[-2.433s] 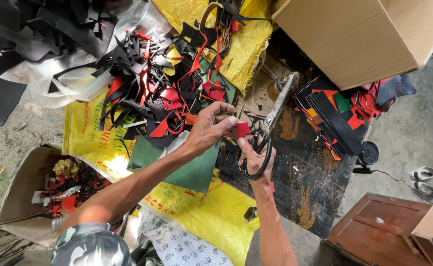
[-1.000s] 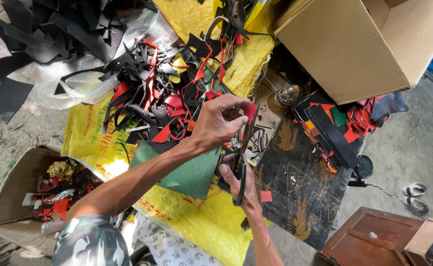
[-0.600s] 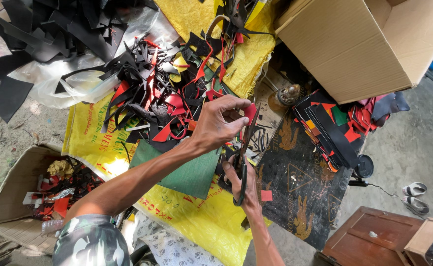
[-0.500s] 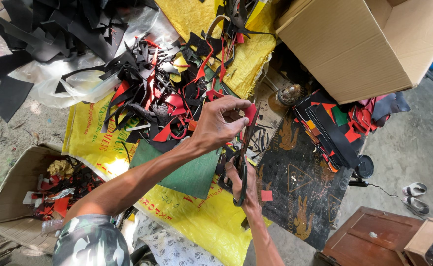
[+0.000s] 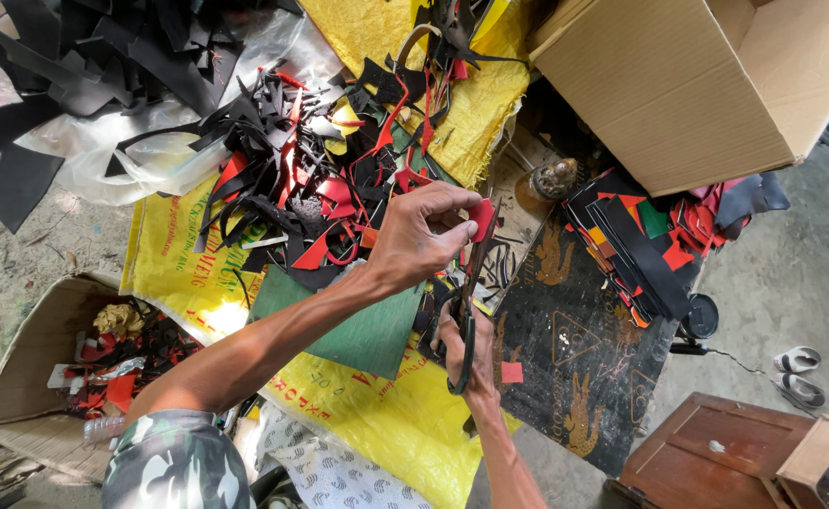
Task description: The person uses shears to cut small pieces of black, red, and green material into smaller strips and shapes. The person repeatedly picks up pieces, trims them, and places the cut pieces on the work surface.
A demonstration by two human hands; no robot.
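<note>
Pinching small red piece (image 5: 481, 219) in left hand (image 5: 419, 236), right hand (image 5: 460, 341) clenched on scissors (image 5: 468, 302) at six o'clock; blades risk nicking left fingertips (image 5: 459, 209) alongside the cut.

Bright daylight falls from the upper left, glaring off the clear plastic sheet (image 5: 165, 155) and the yellow woven sack (image 5: 174, 269). Shadows are soft and short. Focus is sharp centrally, while wide-angle distortion bends the cardboard box (image 5: 707, 90) at the edge.

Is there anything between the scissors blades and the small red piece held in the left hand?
Nothing visible: the scissors in the right hand already reach the red piece pinched by the left hand.
</note>
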